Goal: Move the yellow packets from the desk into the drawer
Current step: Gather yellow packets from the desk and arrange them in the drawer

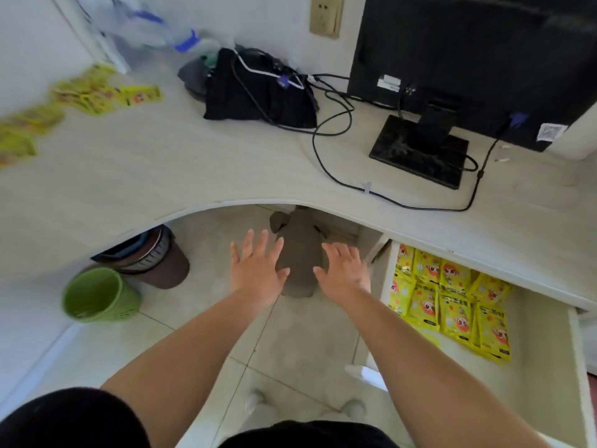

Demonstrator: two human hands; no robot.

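Head cam: both hands empty, fingers spread, palms down, held out in front of the desk [200, 163] front edge, over the floor. Left hand [256, 270] and right hand [345, 270] side by side, not touching. Yellow packets on desk [93, 92] lie scattered along the far left edge, blurred. Yellow packets in drawer [452, 295] sit in rows at the back of the open drawer [546, 376], under the desk's right front edge. Green bin [97, 295] on floor below left side.

A pale curved desk [193, 163] stands against white walls [265, 17] over a light tiled floor [290, 344].
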